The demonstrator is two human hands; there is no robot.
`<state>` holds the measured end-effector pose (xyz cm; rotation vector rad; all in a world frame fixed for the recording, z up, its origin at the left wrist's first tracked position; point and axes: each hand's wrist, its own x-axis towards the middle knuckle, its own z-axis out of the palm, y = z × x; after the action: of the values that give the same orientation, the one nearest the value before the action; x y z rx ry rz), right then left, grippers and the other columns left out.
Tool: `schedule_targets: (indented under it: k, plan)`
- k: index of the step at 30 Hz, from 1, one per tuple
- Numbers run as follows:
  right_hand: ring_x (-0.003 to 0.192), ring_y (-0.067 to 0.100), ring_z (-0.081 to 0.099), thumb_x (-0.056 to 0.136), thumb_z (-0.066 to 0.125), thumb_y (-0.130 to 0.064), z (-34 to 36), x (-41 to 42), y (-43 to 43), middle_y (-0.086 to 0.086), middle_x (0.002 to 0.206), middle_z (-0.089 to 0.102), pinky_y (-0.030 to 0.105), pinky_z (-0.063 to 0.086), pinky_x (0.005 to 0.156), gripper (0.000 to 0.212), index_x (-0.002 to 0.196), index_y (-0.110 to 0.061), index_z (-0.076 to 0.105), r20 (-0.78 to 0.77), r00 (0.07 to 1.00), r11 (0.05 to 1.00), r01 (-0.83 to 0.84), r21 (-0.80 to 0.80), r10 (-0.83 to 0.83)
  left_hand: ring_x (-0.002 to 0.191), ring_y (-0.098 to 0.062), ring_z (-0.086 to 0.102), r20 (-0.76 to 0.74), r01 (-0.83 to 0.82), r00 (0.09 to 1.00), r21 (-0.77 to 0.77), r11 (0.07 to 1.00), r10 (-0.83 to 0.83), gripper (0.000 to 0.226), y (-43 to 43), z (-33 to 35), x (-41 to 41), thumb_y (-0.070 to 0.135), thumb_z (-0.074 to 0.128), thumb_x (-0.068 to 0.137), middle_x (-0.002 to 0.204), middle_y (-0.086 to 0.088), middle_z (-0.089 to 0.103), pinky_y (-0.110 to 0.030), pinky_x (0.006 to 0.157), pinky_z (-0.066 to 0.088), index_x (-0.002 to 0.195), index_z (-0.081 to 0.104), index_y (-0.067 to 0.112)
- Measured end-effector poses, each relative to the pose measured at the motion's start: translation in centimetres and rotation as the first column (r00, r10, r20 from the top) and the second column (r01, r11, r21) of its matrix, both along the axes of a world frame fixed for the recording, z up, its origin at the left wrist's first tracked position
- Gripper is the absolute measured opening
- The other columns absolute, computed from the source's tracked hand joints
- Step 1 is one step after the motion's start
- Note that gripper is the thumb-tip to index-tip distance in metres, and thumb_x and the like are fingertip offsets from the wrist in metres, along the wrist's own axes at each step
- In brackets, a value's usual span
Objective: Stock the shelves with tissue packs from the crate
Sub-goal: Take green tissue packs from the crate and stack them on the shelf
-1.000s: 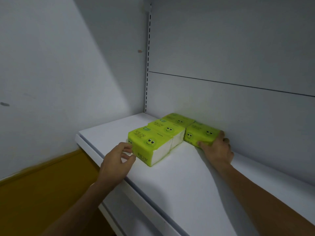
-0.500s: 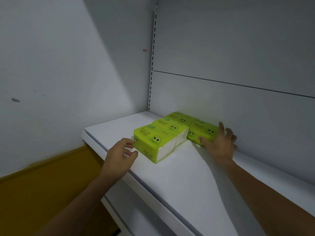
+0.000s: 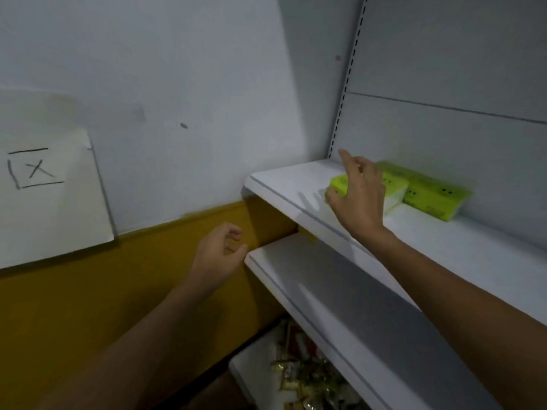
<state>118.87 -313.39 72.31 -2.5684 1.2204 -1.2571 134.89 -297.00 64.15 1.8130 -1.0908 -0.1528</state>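
Observation:
Several lime-green tissue packs (image 3: 429, 198) with smiley faces lie at the back left of the white upper shelf (image 3: 473, 250), against the rear panel. My right hand (image 3: 359, 196) hovers over the shelf in front of the nearest pack, fingers spread and holding nothing; it hides part of that pack. My left hand (image 3: 220, 251) hangs off the shelf to the left, below its edge, with fingers loosely curled and empty. The crate is out of view.
A second white shelf (image 3: 340, 297) runs below the upper one. Under it, a lower shelf holds small wrapped goods (image 3: 307, 377). A paper sign (image 3: 50, 187) with a hand-drawn mark hangs on the left wall above a yellow band (image 3: 88, 291).
Both hands have let go of the packs and drawn back from them; the left one dropped below the shelf edge. The view swung left and down, showing the lower shelves and the sign.

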Motion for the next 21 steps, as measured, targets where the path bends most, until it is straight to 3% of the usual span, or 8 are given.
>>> schedule_targets:
  k: [4,7,10,15,21]
  plan:
    - [0.112,0.039,0.049,0.076,0.061,-0.017,-3.7,5.3,6.4,0.020,0.129,0.050,0.047,0.041,0.083,0.065,0.138,-0.012,0.045,-0.119,0.981,0.977,-0.171,-0.126,0.156,0.081,-0.010,0.053,-0.013,-0.030,0.999,0.097,0.995,0.032,0.026,6.4,-3.5,2.6,0.014,0.059,0.089,0.107,-0.002,0.055,-0.015,0.064,0.040,0.113,0.054,0.008]
    - [0.122,0.035,0.041,0.082,0.062,-0.018,-8.6,8.6,10.4,0.017,0.137,0.042,0.048,0.037,0.092,0.069,0.145,-0.015,0.033,-0.188,0.946,0.965,-0.260,0.043,0.263,0.088,-0.015,0.055,-0.071,-0.054,0.995,0.183,0.982,0.068,0.027,11.0,-7.3,4.2,0.015,0.059,0.089,0.108,-0.002,0.055,-0.028,0.075,0.046,0.115,0.054,0.008]
    - [0.127,0.030,0.036,0.087,0.060,-0.023,-15.4,10.8,13.9,0.013,0.140,0.037,0.045,0.034,0.096,0.070,0.148,-0.019,0.025,-0.245,0.903,0.925,-0.297,0.237,0.353,0.087,-0.014,0.055,-0.130,-0.120,0.978,0.280,0.952,0.162,0.027,15.5,-13.0,5.6,0.016,0.061,0.089,0.107,-0.001,0.056,-0.029,0.076,0.046,0.114,0.055,0.009]
    - [0.130,0.033,0.033,0.091,0.057,-0.029,-29.2,11.5,19.2,0.014,0.142,0.037,0.048,0.035,0.100,0.068,0.148,-0.018,0.022,-0.368,0.821,0.818,-0.191,0.542,0.436,0.092,-0.018,0.055,-0.327,-0.150,0.886,0.468,0.871,0.328,0.027,22.0,-24.0,5.6,0.017,0.059,0.090,0.111,-0.004,0.057,-0.037,0.083,0.048,0.116,0.054,0.010]
    - [0.130,0.033,0.037,0.092,0.058,-0.029,-44.5,8.6,24.0,0.014,0.144,0.039,0.050,0.037,0.098,0.065,0.147,-0.014,0.026,-0.425,0.715,0.690,-0.112,0.715,0.556,0.081,-0.014,0.054,-0.346,-0.160,0.834,0.594,0.789,0.430,0.027,27.8,-36.3,3.0,0.013,0.061,0.087,0.107,-0.006,0.058,-0.029,0.073,0.041,0.113,0.055,0.008]
